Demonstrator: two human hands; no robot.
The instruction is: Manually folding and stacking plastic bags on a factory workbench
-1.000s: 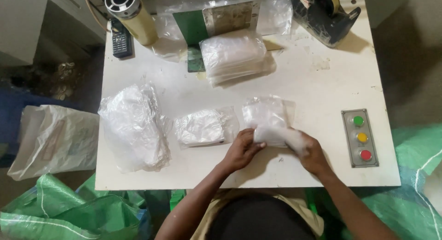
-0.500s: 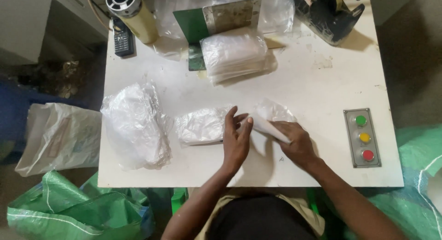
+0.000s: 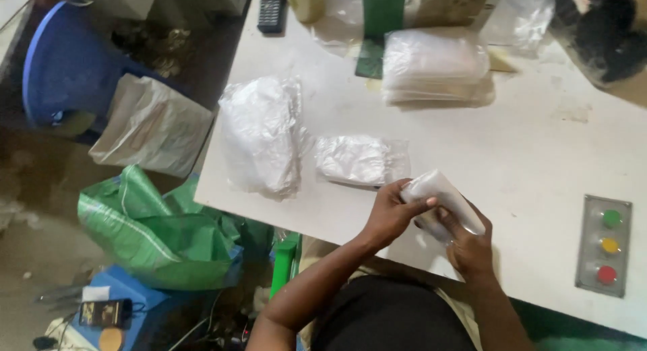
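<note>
Folded plastic packet [image 3: 441, 201]: pinched by left hand [image 3: 389, 213] and right hand [image 3: 468, 246], near the control panel [image 3: 604, 245], above the table [image 3: 539, 142] edge.

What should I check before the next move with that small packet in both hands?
1. Both hands on small clear packet: ok, left hand and right hand grip it.
2. Packet lifted off white table: cannot tell.
3. Packet sealed: cannot tell.
4. Flat packet apart from hands: ok.
5. Button panel uncovered: ok.
6. Stack of clear bags within view: ok.
</note>
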